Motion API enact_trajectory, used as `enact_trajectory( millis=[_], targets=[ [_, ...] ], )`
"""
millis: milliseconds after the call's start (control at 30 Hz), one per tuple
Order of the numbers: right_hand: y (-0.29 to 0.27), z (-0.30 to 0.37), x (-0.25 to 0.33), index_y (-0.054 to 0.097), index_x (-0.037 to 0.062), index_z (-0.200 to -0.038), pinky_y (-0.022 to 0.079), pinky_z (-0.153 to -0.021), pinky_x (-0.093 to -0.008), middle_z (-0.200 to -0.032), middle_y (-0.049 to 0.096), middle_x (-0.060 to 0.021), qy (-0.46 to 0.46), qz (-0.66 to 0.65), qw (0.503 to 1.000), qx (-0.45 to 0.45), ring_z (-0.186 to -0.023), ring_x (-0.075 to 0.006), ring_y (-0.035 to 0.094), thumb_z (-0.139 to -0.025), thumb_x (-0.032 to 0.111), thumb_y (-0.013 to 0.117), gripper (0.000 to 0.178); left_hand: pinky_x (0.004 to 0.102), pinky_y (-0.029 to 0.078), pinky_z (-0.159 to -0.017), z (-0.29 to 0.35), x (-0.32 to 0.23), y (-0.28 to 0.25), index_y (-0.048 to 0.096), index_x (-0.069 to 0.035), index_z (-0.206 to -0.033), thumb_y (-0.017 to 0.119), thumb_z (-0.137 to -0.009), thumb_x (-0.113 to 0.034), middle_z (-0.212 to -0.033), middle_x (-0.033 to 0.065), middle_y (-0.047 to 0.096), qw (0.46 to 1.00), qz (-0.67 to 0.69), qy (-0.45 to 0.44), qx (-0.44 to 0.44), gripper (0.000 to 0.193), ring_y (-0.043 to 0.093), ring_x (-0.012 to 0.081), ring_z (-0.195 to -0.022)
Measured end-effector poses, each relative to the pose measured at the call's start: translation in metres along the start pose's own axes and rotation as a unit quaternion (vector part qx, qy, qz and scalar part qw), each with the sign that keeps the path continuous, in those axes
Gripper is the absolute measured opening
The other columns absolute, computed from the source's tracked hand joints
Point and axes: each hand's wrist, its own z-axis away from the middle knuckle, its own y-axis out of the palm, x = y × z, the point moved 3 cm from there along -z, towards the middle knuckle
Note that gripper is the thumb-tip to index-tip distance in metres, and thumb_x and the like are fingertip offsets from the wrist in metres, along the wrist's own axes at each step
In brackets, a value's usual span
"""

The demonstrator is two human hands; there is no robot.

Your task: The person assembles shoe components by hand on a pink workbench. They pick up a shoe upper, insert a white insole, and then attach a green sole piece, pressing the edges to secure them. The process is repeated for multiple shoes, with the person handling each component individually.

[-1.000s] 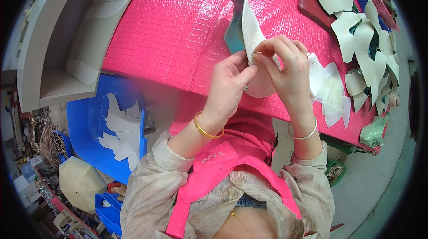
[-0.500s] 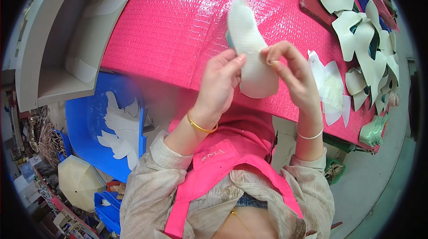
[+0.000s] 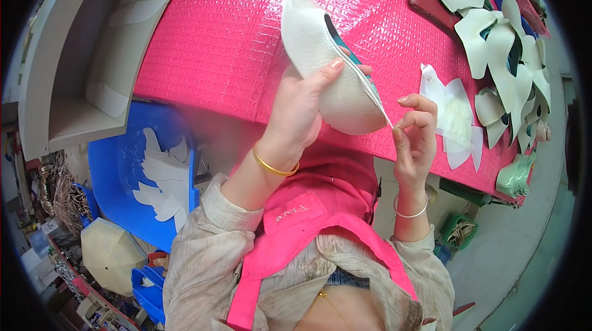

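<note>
A white shoe upper (image 3: 346,107) with a teal lining is raised over the front edge of the pink-covered table. My left hand (image 3: 295,106) grips it, thumb on the white outer face and fingers round its far side. The upper is tilted, its pointed tip up and to the left, and its dark teal inside shows along the right edge. Beside its lower right end, my right hand (image 3: 414,136) is closed in a pinch on the end of a thin white strip (image 3: 383,111) that runs along that edge. Whether the strip is attached there cannot be made out.
More white uppers (image 3: 502,53) are heaped at the table's right, near thin white cut pieces (image 3: 453,112) and a pale green stack (image 3: 515,175). A blue bin (image 3: 117,173) with white pieces stands left, below a grey shelf box (image 3: 46,84). The pink table (image 3: 216,35) stretches beyond my hands.
The upper has been turned, so its teal inside and edge now face right and its tip lies further left. My right hand has moved right and down, with the strip's end in its fingers.
</note>
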Motion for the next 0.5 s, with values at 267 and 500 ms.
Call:
enact_trajectory(
  millis=[267, 500],
  targets=[
    [0.004, 0.004, 0.003, 0.05, 0.0045, -0.082, 0.035, -0.086, -0.0359, -0.101, 0.051, -0.0127, -0.024, 0.161, 0.987, -0.005, -0.096, -0.0267, 0.048, -0.071, -0.003, 0.059, 0.016, 0.0421, 0.049, -0.079, 0.005, -0.011, 0.008, 0.047, 0.003, -0.109, 0.054, -0.084, -0.015, -0.096, 0.0242, 0.059, 1.0, -0.004, -0.018, 0.008, 0.031, 0.06, 0.0323, -0.089],
    [0.003, 0.009, -0.006, 0.053, 0.0039, -0.087, 0.038, -0.087, -0.0367, -0.096, 0.056, -0.0125, -0.085, 0.256, 0.959, 0.083, -0.083, -0.023, 0.056, -0.07, -0.002, 0.06, 0.019, 0.041, 0.051, -0.075, 0.005, -0.017, 0.003, 0.049, 0.002, -0.106, 0.061, -0.08, -0.012, -0.094, 0.0212, 0.06, 0.997, -0.06, 0.035, -0.024, 0.032, 0.061, 0.0304, -0.085]
  ],
)
